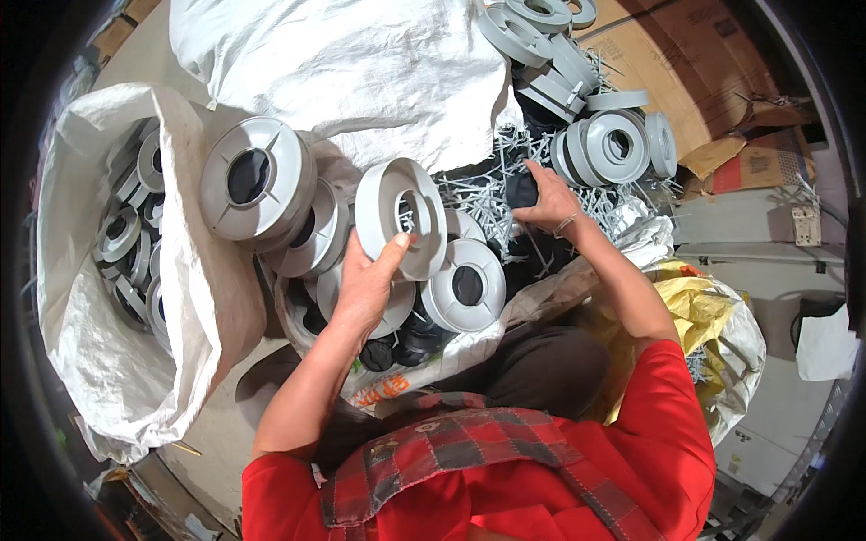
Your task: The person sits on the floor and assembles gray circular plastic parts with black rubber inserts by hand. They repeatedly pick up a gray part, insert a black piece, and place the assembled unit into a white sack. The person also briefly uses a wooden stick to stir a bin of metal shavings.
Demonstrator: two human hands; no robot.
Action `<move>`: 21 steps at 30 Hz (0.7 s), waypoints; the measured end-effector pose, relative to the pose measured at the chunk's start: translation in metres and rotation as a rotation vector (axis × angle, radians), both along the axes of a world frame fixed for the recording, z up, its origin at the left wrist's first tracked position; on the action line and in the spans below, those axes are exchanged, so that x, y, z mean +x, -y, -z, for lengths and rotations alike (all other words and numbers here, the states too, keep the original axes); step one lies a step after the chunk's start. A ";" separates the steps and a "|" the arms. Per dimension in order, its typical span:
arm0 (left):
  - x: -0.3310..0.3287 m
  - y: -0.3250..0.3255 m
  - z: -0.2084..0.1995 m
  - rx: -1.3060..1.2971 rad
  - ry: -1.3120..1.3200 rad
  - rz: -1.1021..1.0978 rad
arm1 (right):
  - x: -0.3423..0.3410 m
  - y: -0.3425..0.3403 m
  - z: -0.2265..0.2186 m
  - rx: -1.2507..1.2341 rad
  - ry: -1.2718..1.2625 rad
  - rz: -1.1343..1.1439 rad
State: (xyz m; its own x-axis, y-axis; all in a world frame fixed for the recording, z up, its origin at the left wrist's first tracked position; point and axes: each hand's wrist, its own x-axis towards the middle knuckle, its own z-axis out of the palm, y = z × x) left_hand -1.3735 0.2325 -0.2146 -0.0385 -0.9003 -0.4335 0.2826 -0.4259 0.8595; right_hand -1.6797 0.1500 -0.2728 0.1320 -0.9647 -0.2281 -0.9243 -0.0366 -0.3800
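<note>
1. The black part (521, 191) in the right hand (548, 200) is mostly covered by the fingers; its shape cannot be told.
2. At nine o'clock, the grey rings in the white woven sack (117, 361) sink into shadow, and the sack wall hides the lower ones.
3. At twelve o'clock, the stacked grey rings (541, 27) are cut off by the picture's edge.
4. The black cylinders (406, 341) under the left hand (365, 287) are partly hidden by the grey discs (465, 284).
5. At the rim, everything is dark and blurred.
</note>
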 end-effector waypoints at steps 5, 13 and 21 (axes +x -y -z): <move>-0.009 -0.009 -0.014 -0.025 -0.374 0.150 | 0.080 -0.043 -0.099 -0.091 0.435 -0.382; 0.016 -0.022 -0.039 0.040 -0.453 0.264 | 0.113 -0.075 -0.131 -0.417 0.231 -0.738; 0.012 -0.041 -0.032 -0.229 -0.276 0.256 | 0.116 -0.080 -0.123 0.366 0.683 0.046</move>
State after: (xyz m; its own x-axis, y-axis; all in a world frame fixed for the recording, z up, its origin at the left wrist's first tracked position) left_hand -1.3610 0.2734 -0.1829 -0.3592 -0.9184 -0.1659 0.4249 -0.3192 0.8471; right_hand -1.5637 0.2298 -0.1499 0.3194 -0.8514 -0.4161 -0.4780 0.2345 -0.8465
